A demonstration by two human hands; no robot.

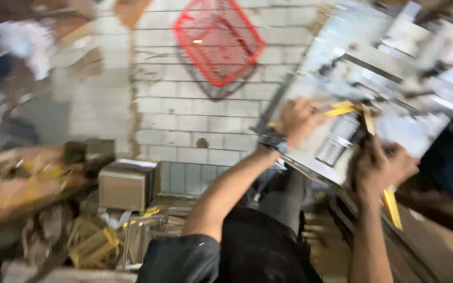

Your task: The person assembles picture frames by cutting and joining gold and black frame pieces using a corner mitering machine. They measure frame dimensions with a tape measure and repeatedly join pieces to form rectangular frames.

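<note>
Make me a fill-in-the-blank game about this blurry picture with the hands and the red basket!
1. The wire basket lying on the pale brick floor is coloured ____.
2. The strap running between the left hand and the right hand is coloured ____.
3. Both hands reach onto a flat, shiny grey bundle wrapped by that ____.
4. The brown box sits to the ____ of the person's left arm in the picture.

Missing words: red; yellow; strap; left
</note>
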